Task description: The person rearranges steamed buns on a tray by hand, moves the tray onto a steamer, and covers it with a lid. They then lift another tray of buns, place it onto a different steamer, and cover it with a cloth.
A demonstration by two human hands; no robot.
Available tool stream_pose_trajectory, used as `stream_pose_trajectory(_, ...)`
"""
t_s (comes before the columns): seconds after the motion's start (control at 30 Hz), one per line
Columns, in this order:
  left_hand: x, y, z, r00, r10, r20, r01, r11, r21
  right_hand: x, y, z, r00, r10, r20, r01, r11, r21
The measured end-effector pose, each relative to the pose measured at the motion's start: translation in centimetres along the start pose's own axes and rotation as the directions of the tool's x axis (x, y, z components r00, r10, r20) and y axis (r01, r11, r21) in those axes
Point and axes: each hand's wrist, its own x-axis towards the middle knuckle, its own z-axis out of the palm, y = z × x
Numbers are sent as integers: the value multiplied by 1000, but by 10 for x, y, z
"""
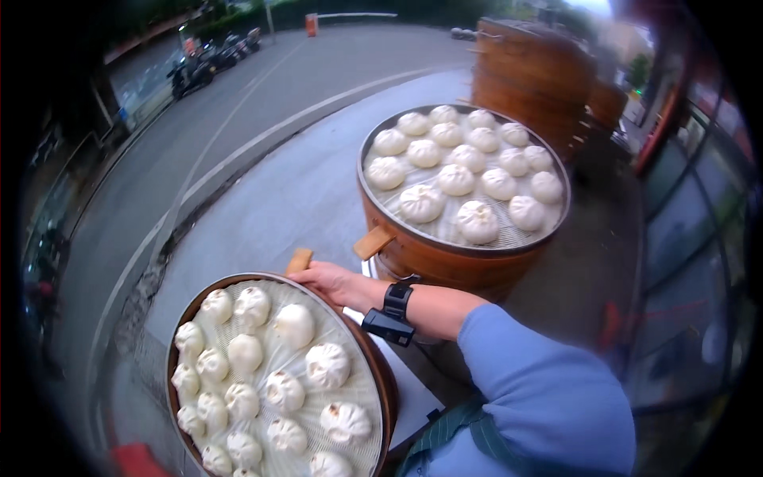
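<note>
The right hand (327, 280) grips the wooden handle (300, 259) of a round steamer (387, 378) bearing white buns (327, 366).

Soft daylight is lighting the right hand (324, 281); beyond it, rightward, sky (590, 5) is glaring and the steamer stack (531, 83) is blurring; blackness is rimming the fisheye view.

Carriers were two round wooden steamers. Near-left steamer (386, 381): pale mesh liner (313, 409) on it, white pleated buns (327, 366) directly on the liner, packed tighter at left, looser at right. Far-right steamer (445, 266): similar mesh (513, 235), white buns (455, 180) spread over it, some mesh bare at near edge. Couldn't tell what bore either steamer; bases hidden.
</note>
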Motion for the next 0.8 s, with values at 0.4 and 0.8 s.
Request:
stream_pose_trajectory(0.4, -10, 22, -21, 995, 49, 90, -23, 962, -271, -165, -113, 75, 974, -192, 119, 210, 963, -168)
stream_pose_trajectory(0.8, 130, -21, -11, 771, 84, 631, 427, 667, -611, -327, -84, 142, 820, -544, -178, 508, 835, -211)
